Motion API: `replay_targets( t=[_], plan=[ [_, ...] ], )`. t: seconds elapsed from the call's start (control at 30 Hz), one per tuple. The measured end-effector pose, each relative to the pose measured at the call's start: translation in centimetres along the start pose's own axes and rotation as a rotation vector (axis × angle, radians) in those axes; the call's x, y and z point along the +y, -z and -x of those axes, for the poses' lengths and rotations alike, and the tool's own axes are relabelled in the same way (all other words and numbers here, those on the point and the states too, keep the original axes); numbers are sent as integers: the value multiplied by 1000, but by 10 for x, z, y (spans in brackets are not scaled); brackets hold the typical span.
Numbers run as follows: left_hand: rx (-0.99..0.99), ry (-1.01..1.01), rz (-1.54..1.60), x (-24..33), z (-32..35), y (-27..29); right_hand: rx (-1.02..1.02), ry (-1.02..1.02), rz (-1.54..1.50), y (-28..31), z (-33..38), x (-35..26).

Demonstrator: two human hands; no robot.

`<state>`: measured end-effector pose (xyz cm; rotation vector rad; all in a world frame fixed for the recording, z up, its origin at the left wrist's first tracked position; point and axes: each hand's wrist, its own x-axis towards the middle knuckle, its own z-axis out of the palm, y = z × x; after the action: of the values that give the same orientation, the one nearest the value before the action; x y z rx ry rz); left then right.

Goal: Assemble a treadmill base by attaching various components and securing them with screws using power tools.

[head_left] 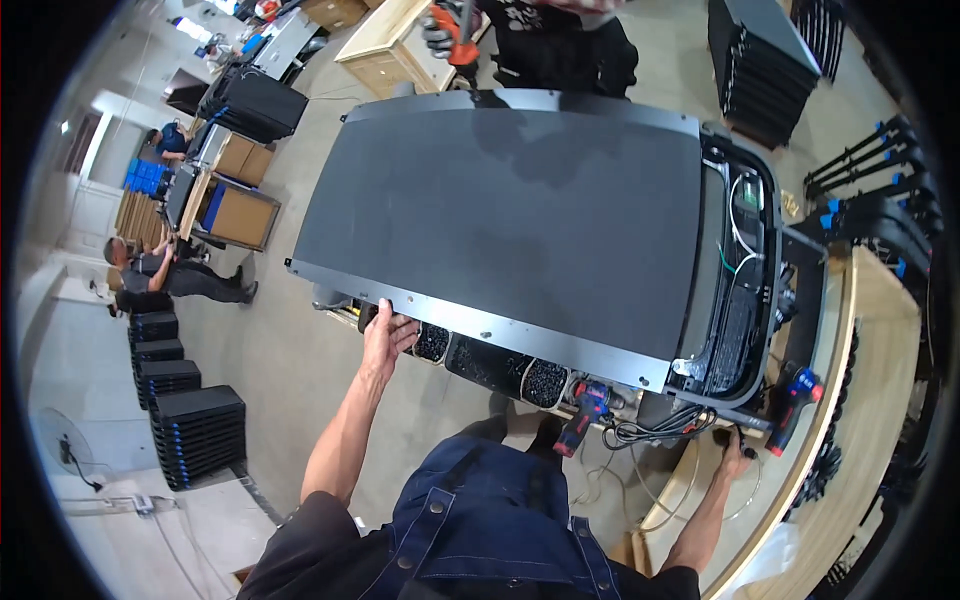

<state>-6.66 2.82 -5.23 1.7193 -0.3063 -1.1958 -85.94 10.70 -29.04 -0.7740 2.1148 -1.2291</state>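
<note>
A treadmill deck (500,200) with a dark belt lies in front of me, a silver rail (480,328) along its near side. My left hand (388,340) grips this rail left of centre, thumb at its edge and fingers curled below. Wires and a small green board (746,194) show in the deck's open right end. Low on the right, my right hand (736,458) is closed round a small black object, mostly hidden by the fingers. Just above it stands a red and black cordless driver (795,405). A second cordless driver (585,415) hangs near a coiled black cable (665,425).
Bins of black screws (545,382) sit under the near rail. Across the deck, another person's gloved hand (438,38) holds an orange power tool (460,48). A wooden-edged bench (850,340) borders the right. Stacked black panels (200,425) stand left; another person (175,272) works farther back.
</note>
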Motion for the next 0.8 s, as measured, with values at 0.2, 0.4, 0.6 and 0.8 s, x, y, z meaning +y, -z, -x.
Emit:
replay_targets(
  t=[0.2,0.4,0.6,0.8],
  plan=[
    [-277,97,-311,-63,90,-21,-143,163,366,67,106,-258],
    [-1172,-578,-520,-5,219,-177,-65,219,336,71,220,-436],
    [-1199,-379,-520,7,212,-149,-349,238,-163,-86,282,-472],
    [-932,-434,-286,52,154,-66,-953,97,-838,-240,371,-492]
  ],
)
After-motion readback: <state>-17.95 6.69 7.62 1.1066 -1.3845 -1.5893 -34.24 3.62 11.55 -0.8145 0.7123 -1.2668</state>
